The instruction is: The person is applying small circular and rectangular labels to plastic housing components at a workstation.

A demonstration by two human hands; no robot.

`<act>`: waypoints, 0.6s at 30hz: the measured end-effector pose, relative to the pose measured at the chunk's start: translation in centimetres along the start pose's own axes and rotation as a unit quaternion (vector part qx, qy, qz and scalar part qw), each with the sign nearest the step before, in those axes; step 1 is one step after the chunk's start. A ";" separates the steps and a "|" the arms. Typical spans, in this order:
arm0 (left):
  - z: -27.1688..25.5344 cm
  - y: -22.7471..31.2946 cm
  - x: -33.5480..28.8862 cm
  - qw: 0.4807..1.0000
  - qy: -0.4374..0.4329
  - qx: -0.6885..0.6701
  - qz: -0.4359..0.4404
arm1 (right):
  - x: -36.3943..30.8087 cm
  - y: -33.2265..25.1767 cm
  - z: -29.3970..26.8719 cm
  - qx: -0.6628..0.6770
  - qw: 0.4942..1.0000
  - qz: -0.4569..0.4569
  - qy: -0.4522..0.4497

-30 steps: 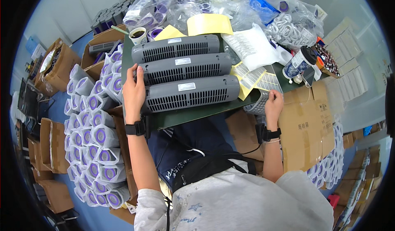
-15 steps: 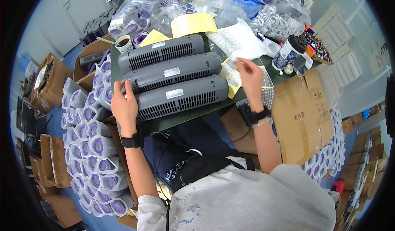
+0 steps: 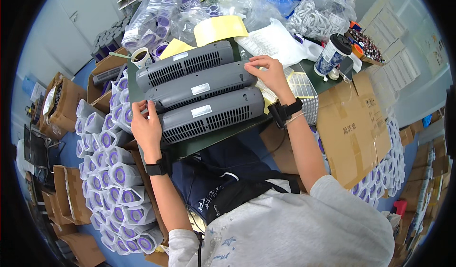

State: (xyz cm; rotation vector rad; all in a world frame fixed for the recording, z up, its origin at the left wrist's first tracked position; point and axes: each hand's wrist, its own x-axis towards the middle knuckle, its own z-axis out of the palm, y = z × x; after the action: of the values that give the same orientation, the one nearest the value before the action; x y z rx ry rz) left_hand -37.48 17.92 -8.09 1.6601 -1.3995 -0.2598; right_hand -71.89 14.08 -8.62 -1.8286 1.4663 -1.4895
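Note:
Three long grey vented housings lie side by side on the dark green table (image 3: pixel 199 145), each with a pale label. My left hand (image 3: pixel 146 126) has its curled fingers and thumb at the left end of the middle housing (image 3: pixel 185 92), just beside the near housing (image 3: pixel 223 116). At the middle housing's right end, my right hand (image 3: pixel 270 74) has thumb and forefinger pressed together; anything between them is too small to make out. The far housing (image 3: pixel 166 70) is untouched. Beside my right wrist lies a sheet of pale labels (image 3: pixel 301 84).
Yellow backing paper (image 3: pixel 221 30), plastic bags (image 3: pixel 147 17) and coiled white cords (image 3: pixel 313 19) crowd the table's far side. A coffee cup (image 3: pixel 141 57) stands left, a lidded tumbler (image 3: pixel 334 55) right. Wrapped purple-ended cylinders (image 3: pixel 118 176) are stacked left; a cardboard box (image 3: pixel 351 129) stands right.
My right hand has moved left from above the label sheets to the middle housing's right end. My left hand stays at the housings' left ends. The view has shifted slightly.

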 end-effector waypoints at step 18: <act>-0.6 -0.4 0.8 0.996 -0.069 0.055 -0.016 | -1.9 -0.2 2.0 0.196 0.960 0.201 0.019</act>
State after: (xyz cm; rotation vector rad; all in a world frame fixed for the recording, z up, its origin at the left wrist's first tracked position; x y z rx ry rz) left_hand -36.54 17.46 -7.80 1.7839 -1.5138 -0.3266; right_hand -69.88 15.17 -10.10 -1.1950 1.3387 -1.4796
